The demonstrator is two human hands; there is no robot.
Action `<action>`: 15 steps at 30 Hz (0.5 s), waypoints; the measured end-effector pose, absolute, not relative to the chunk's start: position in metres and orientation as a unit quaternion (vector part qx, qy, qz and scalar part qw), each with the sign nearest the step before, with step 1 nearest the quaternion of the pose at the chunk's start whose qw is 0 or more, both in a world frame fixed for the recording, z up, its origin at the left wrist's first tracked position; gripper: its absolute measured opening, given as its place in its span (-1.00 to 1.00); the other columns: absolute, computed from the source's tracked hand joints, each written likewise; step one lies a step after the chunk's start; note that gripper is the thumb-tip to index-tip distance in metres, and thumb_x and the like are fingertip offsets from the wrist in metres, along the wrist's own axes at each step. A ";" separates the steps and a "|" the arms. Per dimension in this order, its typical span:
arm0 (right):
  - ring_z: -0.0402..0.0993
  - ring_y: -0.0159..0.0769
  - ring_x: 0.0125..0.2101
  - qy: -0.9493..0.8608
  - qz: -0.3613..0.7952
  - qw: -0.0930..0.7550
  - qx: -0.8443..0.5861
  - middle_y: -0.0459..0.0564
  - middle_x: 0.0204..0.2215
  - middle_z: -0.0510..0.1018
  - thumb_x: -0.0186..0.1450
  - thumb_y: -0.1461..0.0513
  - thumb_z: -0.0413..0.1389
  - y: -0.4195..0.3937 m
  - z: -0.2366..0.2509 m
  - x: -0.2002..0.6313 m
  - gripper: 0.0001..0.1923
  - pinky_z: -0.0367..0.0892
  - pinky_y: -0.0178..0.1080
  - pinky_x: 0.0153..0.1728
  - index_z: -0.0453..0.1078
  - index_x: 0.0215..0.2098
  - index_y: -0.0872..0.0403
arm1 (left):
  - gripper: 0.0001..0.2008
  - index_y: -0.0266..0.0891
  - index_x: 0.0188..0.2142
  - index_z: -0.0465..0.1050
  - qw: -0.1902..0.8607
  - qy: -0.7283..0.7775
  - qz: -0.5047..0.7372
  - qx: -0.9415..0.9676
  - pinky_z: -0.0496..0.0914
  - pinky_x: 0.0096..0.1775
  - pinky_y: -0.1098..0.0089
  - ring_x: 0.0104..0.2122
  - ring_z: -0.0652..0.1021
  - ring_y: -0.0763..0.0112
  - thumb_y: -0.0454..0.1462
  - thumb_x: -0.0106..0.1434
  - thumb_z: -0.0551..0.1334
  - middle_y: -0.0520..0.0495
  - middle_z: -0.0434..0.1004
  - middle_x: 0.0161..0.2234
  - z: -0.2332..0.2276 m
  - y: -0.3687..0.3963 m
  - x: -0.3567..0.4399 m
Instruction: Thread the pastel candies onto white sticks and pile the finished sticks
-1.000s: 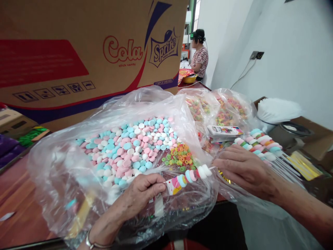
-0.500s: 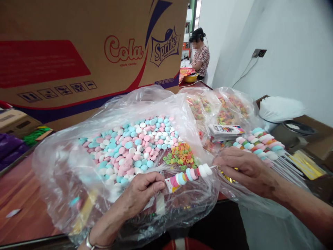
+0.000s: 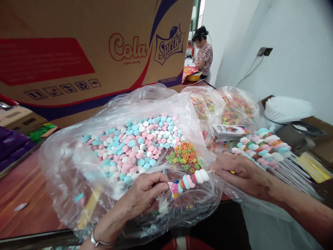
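My left hand (image 3: 149,192) is closed, thumb and fingers pinching the left end of a candy skewer (image 3: 191,181), where a small printed wrapper (image 3: 173,189) shows. Pink, blue, white and red candies are threaded along its stick. At the other end my right hand (image 3: 235,172) has its fingers closed on the bare stick tip. Behind the skewer, on an opened clear plastic bag (image 3: 65,166), lie many pink, blue and white round candies (image 3: 132,146). Beside them is a heap of small coloured candy rings (image 3: 186,155).
Several candy skewers (image 3: 267,146) lie stacked at right, near printed cards (image 3: 230,130) and gold strips (image 3: 313,166). Bags of candy rings (image 3: 231,104) sit behind. A large cardboard box (image 3: 91,52) stands at the back. A person (image 3: 204,53) sits farther off.
My right hand has moved slightly left, towards my left hand, with the skewer's stick end. Both hands keep their hold. The whole view has shifted a little.
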State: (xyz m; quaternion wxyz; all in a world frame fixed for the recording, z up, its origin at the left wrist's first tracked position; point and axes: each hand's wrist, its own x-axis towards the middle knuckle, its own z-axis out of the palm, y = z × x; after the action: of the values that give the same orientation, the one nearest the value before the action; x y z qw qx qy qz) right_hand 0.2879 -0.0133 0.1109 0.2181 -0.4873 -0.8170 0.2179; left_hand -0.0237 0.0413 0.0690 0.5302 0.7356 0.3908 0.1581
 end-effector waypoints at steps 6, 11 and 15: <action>0.33 -0.30 -0.38 -0.870 0.077 0.245 -0.421 -0.03 -0.45 0.49 0.43 0.30 -0.08 -0.011 0.099 0.286 -0.73 0.13 -0.21 -0.26 0.45 -0.28 0.11 | -0.81 -0.22 -0.27 0.52 0.584 0.362 0.097 0.720 0.24 -0.36 0.50 -0.40 0.37 0.46 -0.16 0.31 0.20 0.07 0.42 -0.40 0.094 0.036 -0.015; 0.30 -0.27 -0.33 -0.888 0.021 0.268 -0.372 -0.01 -0.40 0.51 0.40 0.33 -0.03 -0.004 0.111 0.290 -0.81 0.11 -0.16 -0.20 0.43 -0.17 0.10 | -0.88 -0.25 -0.33 0.47 0.660 0.345 0.080 0.662 0.23 -0.36 0.49 -0.41 0.36 0.49 -0.22 0.24 0.27 0.09 0.40 -0.42 0.100 0.028 -0.002; 0.24 -0.27 -0.38 -0.907 0.017 0.258 -0.331 -0.02 -0.45 0.48 0.41 0.31 -0.03 -0.002 0.118 0.283 -0.80 0.09 -0.18 -0.27 0.44 -0.23 0.11 | -0.80 -0.27 -0.28 0.43 0.757 0.344 0.106 0.545 0.25 -0.42 0.49 -0.47 0.41 0.50 -0.20 0.17 0.33 0.04 0.47 -0.41 0.088 0.020 0.009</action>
State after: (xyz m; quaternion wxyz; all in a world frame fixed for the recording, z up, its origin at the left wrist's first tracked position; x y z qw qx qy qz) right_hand 0.2832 -0.0018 0.1181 0.2580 -0.3311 -0.9075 0.0167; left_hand 0.0091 0.0195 0.0877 0.7572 0.5452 0.3438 0.1056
